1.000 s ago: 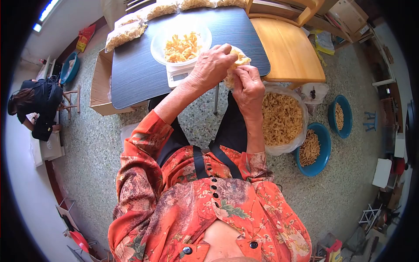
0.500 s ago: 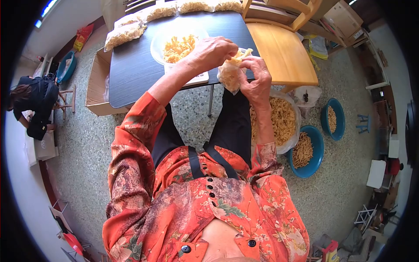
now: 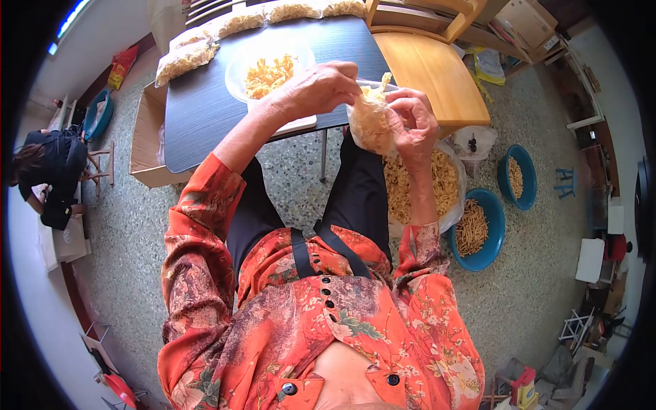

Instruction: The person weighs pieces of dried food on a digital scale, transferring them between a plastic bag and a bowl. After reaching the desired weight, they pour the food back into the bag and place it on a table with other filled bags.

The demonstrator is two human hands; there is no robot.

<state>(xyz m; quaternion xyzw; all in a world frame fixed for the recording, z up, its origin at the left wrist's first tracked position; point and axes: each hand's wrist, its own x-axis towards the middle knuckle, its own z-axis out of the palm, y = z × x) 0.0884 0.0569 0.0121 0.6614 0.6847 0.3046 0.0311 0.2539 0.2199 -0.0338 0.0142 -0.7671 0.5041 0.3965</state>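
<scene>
A clear plastic bag (image 3: 371,128) filled with pale yellow, crinkled dried pieces hangs upright between my hands, past the near right corner of the dark table. My left hand (image 3: 321,87) pinches the left side of its mouth. On the opposite side, my right hand (image 3: 414,123) has its fingers closed on the plastic. A few pieces stick up out of the opening. To the left of the bag, a translucent bowl (image 3: 236,76) holds more of the same pieces. Beneath the bowl, the edge of a flat white device (image 3: 298,125) shows; its kind is partly hidden.
Several filled bags (image 3: 236,22) line the back of the dark table (image 3: 198,130). A wooden chair (image 3: 430,75) stands at its right. On the floor are a lined tub (image 3: 456,215) of pieces, blue basins (image 3: 500,236) and a cardboard box (image 3: 147,130). Another person (image 3: 51,160) sits far left.
The bag has come up slightly and nearer to me, its mouth spread wider between my hands. My left hand has moved from above the opening to its left edge. The whole view has shifted a little.
</scene>
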